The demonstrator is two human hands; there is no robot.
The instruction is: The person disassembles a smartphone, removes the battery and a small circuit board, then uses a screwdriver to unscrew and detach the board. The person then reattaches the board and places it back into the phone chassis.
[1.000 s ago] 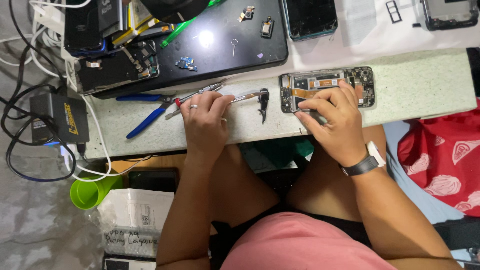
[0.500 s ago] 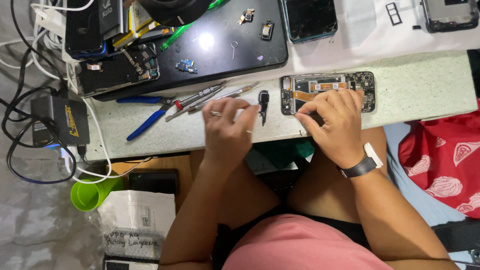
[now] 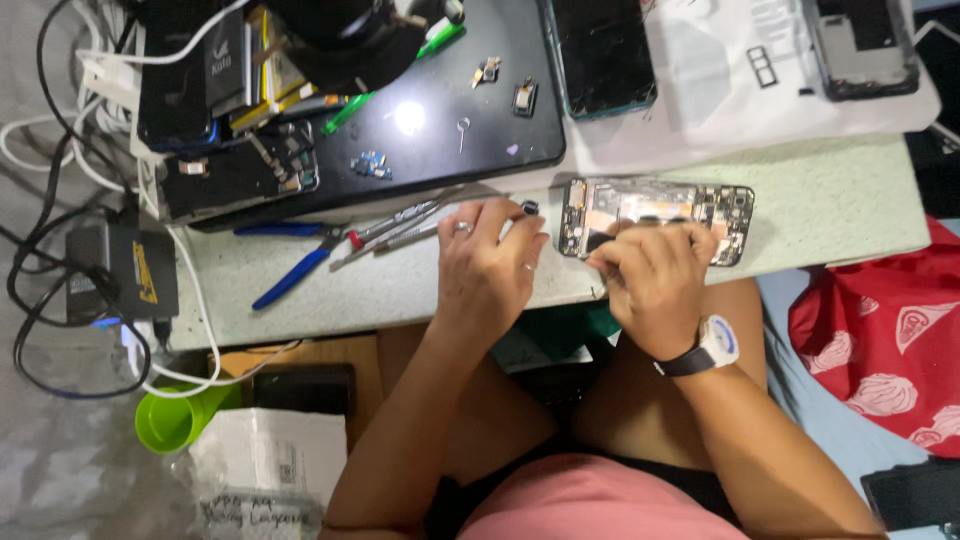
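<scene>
An opened phone (image 3: 680, 205) with its circuit boards exposed lies on the pale green worktop (image 3: 830, 215). My right hand (image 3: 655, 280), a watch on its wrist, has its bent fingers down on the phone's near edge, gripping it. My left hand (image 3: 490, 265) rests palm down just left of the phone, fingertips at the phone's left end. A small black tool (image 3: 528, 207) shows just above those fingertips. The fingers hide whether anything is held under them.
Blue-handled pliers (image 3: 295, 275) and several thin metal tools (image 3: 400, 222) lie left of my left hand. A black mat (image 3: 440, 110) with small parts, a dark phone (image 3: 600, 50) and a phone frame (image 3: 865, 45) sit farther back. Cables and a black adapter (image 3: 120, 275) lie at the left.
My left hand has left the tools and moved right, up to the left end of the phone. My right hand stays on the phone's near edge.
</scene>
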